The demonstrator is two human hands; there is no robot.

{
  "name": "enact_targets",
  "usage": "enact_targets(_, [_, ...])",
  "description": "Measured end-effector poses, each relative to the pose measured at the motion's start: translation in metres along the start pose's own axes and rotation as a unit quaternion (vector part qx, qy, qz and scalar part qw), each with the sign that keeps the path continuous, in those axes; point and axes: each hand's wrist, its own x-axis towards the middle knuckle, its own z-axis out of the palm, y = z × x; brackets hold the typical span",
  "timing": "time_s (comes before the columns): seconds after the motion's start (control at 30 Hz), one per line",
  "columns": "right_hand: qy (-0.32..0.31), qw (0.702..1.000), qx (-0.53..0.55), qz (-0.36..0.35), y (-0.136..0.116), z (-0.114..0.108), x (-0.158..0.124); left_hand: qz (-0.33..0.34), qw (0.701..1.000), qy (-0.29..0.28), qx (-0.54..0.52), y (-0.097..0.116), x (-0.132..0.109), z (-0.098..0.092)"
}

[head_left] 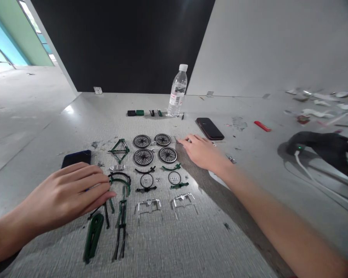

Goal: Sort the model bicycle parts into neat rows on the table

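Observation:
Small model bicycle parts lie in rows on a grey mat [191, 239]. Several black spoked wheels [143, 156] sit at the back, a green frame [119, 150] to their left. My left hand [66, 195] hovers flat, fingers together, over the green fenders [120, 180] and next to a dark phone [76, 158]; it holds nothing. A green fork [121, 226] and another green piece [93, 236] lie below it. My right hand [201, 151] rests palm down to the right of the wheels, fingertips touching the table by a small part, which I cannot make out.
A water bottle [178, 91] stands at the back, small black and green blocks [135, 112] left of it. A second phone [210, 128] and a red item [262, 126] lie to the right. Black device with white cable [321, 146] sits far right. Chrome racks [148, 205] lie near.

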Motion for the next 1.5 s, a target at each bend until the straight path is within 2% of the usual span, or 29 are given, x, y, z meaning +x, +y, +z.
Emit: enact_targets(1.5, [0.000, 1.000, 0.008, 0.007, -0.0015, 0.0011, 0.0030, -0.006, 1.000, -0.007, 0.000, 0.0009, 0.0001, -0.0001])
